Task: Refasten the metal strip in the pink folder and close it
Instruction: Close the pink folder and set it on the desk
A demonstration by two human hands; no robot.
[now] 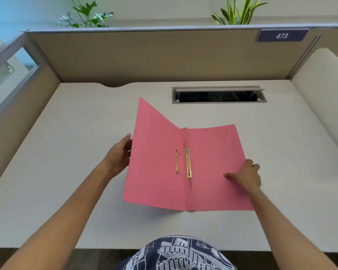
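Observation:
A pink folder (213, 152) lies open on the white desk (76, 152). Its left cover (154, 152) is raised and tilted, and my left hand (120, 154) holds that cover by its outer left edge. My right hand (246, 176) presses flat on the right cover, which rests on the desk, fingers pointing left. Beside the spine lies a gold metal strip (188, 163), lengthwise, with a thin prong sticking out at each end. A second, thinner gold strip (176, 162) sits on the inner face of the raised left cover.
A grey cable slot (219, 94) with its lid up is set into the desk behind the folder. Beige partition walls (164, 55) enclose the desk at the back and sides, with a "473" label (282, 36) at top right. Plants show above the partition.

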